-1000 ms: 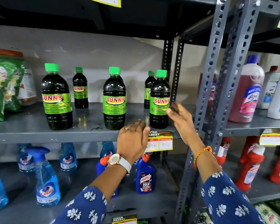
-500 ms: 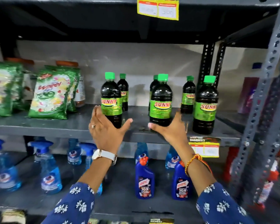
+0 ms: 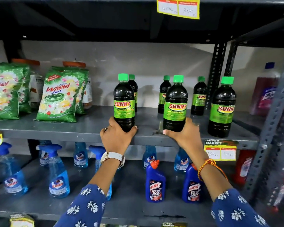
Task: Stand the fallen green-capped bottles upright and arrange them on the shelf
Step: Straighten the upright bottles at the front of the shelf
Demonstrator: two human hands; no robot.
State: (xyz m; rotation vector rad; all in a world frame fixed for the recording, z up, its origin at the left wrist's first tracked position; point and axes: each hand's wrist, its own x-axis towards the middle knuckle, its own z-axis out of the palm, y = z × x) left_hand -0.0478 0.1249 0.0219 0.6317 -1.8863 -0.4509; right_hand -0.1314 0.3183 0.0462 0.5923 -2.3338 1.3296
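Note:
Several dark green-capped Sunny bottles stand upright on the grey shelf (image 3: 72, 128). My left hand (image 3: 116, 136) wraps the base of the left front bottle (image 3: 124, 102). My right hand (image 3: 185, 133) holds the base of the middle front bottle (image 3: 175, 104). A third large bottle (image 3: 222, 107) stands free at the right front. Three smaller bottles stand in the back row: one (image 3: 133, 86) behind the left bottle, one (image 3: 163, 94) behind the middle bottle, one (image 3: 199, 95) further right. No bottle lies on its side.
Green Wheel detergent packs (image 3: 59, 95) fill the shelf's left part, with orange-lidded jars behind. A perforated steel post (image 3: 275, 112) and a pink bottle (image 3: 266, 94) bound the right. Blue Colin sprays (image 3: 58, 181) and Harpic bottles (image 3: 155, 184) stand on the shelf below.
The view shifted left and closer. Both hands rose from the shelf's front edge and closed around the bases of the left and middle front bottles.

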